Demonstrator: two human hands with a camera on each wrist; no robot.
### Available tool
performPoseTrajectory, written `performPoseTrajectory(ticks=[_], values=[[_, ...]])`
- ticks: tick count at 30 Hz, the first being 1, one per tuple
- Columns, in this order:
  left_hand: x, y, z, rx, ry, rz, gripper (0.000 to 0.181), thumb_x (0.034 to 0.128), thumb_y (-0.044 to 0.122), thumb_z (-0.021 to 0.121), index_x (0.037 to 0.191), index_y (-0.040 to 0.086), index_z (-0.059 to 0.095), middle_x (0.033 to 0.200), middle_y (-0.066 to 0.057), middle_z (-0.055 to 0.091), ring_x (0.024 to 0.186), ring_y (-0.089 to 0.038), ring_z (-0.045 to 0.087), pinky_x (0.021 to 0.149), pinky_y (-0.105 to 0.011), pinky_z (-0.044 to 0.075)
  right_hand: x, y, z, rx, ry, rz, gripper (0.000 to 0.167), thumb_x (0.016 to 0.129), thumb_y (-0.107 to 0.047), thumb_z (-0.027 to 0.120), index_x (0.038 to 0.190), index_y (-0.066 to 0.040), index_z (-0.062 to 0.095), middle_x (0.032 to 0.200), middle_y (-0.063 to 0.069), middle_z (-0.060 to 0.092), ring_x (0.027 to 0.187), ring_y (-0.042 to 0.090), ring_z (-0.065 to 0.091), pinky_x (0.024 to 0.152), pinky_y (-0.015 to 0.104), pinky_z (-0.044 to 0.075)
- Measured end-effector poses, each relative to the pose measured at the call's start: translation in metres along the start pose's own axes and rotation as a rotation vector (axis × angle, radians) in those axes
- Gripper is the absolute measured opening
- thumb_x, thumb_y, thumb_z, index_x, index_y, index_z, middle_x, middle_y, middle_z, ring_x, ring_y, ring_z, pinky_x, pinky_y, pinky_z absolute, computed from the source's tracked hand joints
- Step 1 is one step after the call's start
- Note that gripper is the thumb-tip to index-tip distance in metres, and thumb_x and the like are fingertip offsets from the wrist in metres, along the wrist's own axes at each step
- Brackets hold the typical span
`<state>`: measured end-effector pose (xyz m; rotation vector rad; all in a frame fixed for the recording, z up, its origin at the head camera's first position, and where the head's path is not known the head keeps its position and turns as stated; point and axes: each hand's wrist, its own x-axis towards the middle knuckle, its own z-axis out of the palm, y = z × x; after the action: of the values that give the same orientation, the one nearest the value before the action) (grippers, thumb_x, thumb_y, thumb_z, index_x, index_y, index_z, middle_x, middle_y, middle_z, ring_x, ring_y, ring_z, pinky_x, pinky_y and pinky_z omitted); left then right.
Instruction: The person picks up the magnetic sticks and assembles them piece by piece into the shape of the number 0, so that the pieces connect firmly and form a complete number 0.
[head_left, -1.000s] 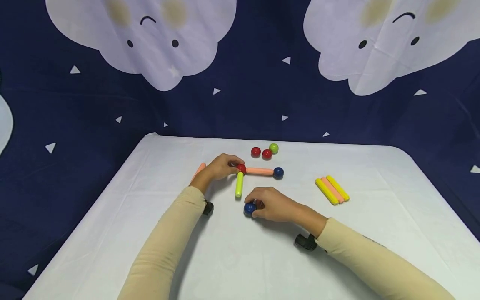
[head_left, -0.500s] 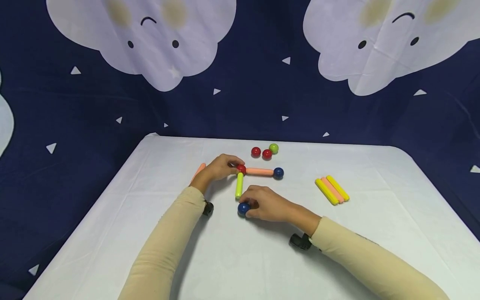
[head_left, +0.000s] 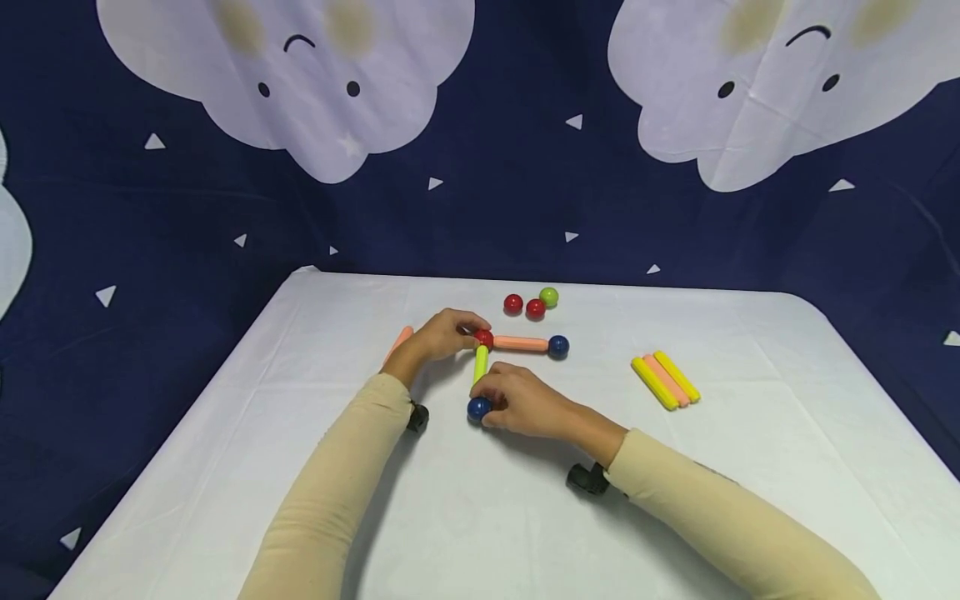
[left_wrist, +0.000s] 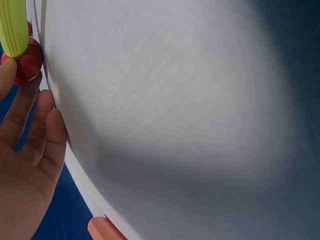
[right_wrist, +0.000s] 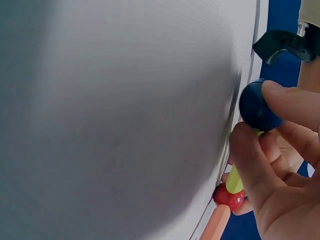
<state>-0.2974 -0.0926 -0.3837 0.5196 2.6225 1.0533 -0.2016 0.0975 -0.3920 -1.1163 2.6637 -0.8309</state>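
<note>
My left hand pinches a red ball between thumb and fingers. From this ball a pink stick runs right to a dark blue ball. A yellow-green stick runs from the red ball towards me. At its near end my right hand holds another blue ball with thumb and fingers. In the right wrist view the blue ball meets or nearly meets the stick; fingers partly hide that spot. The left wrist view has the red ball against the stick's end.
Two red balls and a light green ball lie at the back of the white table. To the right lie two yellow sticks with a pink one between them. Another pink stick is partly behind my left wrist.
My right hand has moved left and slightly away from me with the blue ball, up to the near end of the yellow-green stick. The left hand stays on the red ball.
</note>
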Motion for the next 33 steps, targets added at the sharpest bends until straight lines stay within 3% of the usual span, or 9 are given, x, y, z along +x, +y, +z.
performPoseTrajectory(ticks=[11,23,33], values=[[0.0000,-0.0019,-0.0018,-0.005,-0.005,-0.002,0.033,0.0935,0.010,0.066,0.127,0.011,0.066,0.127,-0.009,0.068,0.113,-0.025,0.062,0.096,-0.034,0.049,0.0017,0.0006,0.0006,-0.020,-0.002,0.013,0.031,0.085,-0.014,0.078,0.115,-0.011,0.069,0.097,0.002,0.060,0.083,0.008,0.056,0.075,0.020,0.048],[0.0016,-0.0037,0.0004,-0.022,-0.007,-0.005,0.033,0.0938,0.009,0.065,0.127,0.011,0.066,0.128,-0.010,0.068,0.119,-0.027,0.061,0.104,-0.040,0.047,0.0036,0.0027,-0.0003,-0.009,-0.038,0.033,0.029,0.086,-0.015,0.076,0.114,-0.014,0.068,0.096,0.000,0.059,0.083,0.009,0.052,0.074,0.021,0.045],[0.0035,-0.0030,0.0000,-0.010,0.000,0.002,0.032,0.0937,0.008,0.065,0.125,0.011,0.066,0.127,-0.011,0.068,0.117,-0.027,0.061,0.103,-0.040,0.047,0.0053,0.0048,-0.0018,-0.026,-0.033,0.030,0.030,0.086,-0.015,0.076,0.116,-0.014,0.068,0.094,0.000,0.059,0.082,0.010,0.052,0.073,0.021,0.045]])
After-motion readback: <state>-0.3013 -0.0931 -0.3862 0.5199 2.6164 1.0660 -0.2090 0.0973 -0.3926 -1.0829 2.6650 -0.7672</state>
